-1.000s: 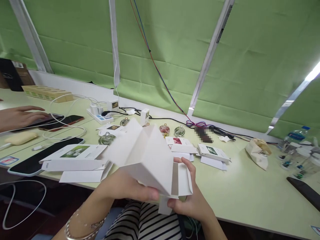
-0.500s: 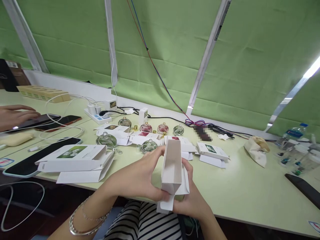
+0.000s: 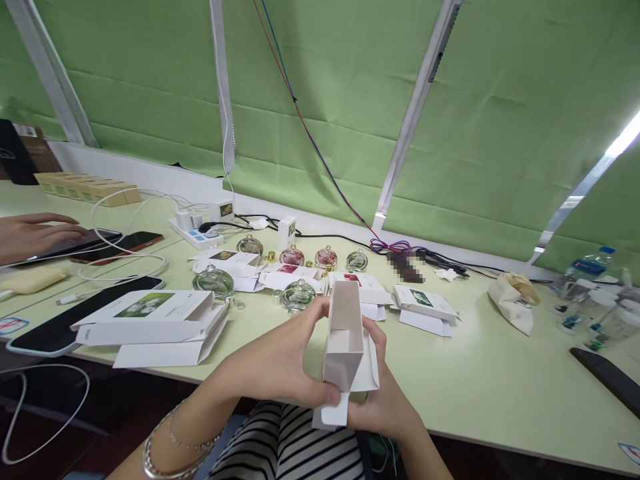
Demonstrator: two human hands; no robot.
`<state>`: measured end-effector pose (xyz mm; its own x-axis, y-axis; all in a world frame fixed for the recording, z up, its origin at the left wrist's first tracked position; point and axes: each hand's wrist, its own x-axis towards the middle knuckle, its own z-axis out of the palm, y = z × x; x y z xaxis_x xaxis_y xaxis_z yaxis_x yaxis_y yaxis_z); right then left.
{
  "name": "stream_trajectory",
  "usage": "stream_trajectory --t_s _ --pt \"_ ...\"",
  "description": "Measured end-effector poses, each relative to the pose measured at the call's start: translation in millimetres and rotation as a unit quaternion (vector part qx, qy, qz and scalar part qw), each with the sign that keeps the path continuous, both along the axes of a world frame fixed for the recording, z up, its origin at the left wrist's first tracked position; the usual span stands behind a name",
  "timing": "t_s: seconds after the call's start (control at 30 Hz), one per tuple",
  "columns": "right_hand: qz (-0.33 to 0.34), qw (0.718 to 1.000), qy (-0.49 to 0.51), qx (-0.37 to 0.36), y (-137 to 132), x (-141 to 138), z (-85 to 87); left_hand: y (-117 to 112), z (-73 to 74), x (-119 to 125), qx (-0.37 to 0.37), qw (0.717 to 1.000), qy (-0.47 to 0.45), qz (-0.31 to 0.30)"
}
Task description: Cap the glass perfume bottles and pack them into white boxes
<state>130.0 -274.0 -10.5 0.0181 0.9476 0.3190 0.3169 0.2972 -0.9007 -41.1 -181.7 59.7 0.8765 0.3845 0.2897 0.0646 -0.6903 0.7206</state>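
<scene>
An open white cardboard box point(image 3: 345, 340) is held upright over the table's front edge, its inside facing me and a flap hanging at the bottom. My left hand point(image 3: 285, 353) grips its left side, thumb at the lower edge. Around the right side are the fingers of my right hand point(image 3: 385, 393); a white panel shows there. Just beyond the hands stands a round glass bottle with a green picture point(image 3: 299, 294). Another green bottle point(image 3: 213, 283) is further left, and two pink ones point(image 3: 291, 256) point(image 3: 326, 257) stand behind.
Flattened white boxes point(image 3: 145, 313) point(image 3: 425, 301) lie left and right. Phones point(image 3: 65, 320) and white cables crowd the left, where another person's hand point(image 3: 40, 235) rests. A power strip point(image 3: 195, 233) sits at the back; a cloth pouch point(image 3: 513, 300) and clear jars point(image 3: 595, 307) are at right.
The box has tilted slightly in my hands, showing more of its inside. My left thumb has shifted a little on its lower edge. The other person's hand has moved slightly right.
</scene>
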Motion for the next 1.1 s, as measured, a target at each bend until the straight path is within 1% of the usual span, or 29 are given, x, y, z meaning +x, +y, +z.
stream_trajectory --t_s 0.07,0.13,0.17,0.23,0.3,0.37,0.4,0.47,0.5,0.57,0.67,0.83,0.9,1.1 --pt "-0.008 1.000 -0.006 0.000 0 1 -1.6 2 -2.3 -2 -0.043 0.998 0.015 -0.031" --pt "-0.003 1.000 -0.004 -0.004 0 2 -2.0 4 -2.5 -5 -0.059 0.997 0.010 -0.049" --pt "-0.003 1.000 -0.003 -0.006 0 2 -1.9 4 -1.7 -7 -0.051 0.998 -0.006 -0.044" --pt "-0.006 1.000 -0.008 -0.007 -1 2 -1.6 2 1.8 -11 -0.016 0.997 -0.069 -0.008" --pt "-0.013 1.000 -0.017 -0.002 -1 2 -1.6 -4 7.6 -14 0.055 0.985 -0.158 0.042" --pt "-0.016 1.000 -0.023 0.001 0 1 -2.1 -12 14.7 -14 0.167 0.959 -0.214 0.078" --pt "-0.014 1.000 -0.022 0.002 0 1 -2.5 -16 18.1 -13 0.232 0.943 -0.217 0.093" --pt "-0.005 1.000 -0.017 0.011 0 1 -3.4 -21 23.5 -10 0.345 0.916 -0.178 0.104" --pt "0.002 1.000 -0.013 0.020 1 1 -3.8 -22 25.1 -9 0.381 0.906 -0.154 0.104" --pt "0.018 0.999 -0.008 0.038 1 1 -4.7 -21 25.5 -8 0.417 0.894 -0.129 0.102" --pt "0.033 0.998 -0.009 0.045 2 -1 -5.5 -17 21.0 -7 0.410 0.896 -0.138 0.100" --pt "0.040 0.998 0.008 0.057 5 -3 -5.2 -13 11.6 -2 0.323 0.934 -0.145 0.046" --pt "0.039 0.997 0.010 0.063 5 -2 -5.1 -14 8.7 3 0.298 0.944 -0.137 0.027" --pt "0.029 0.998 -0.001 0.050 4 -1 -10.6 -19 -3.2 10 0.279 0.954 -0.114 0.004"
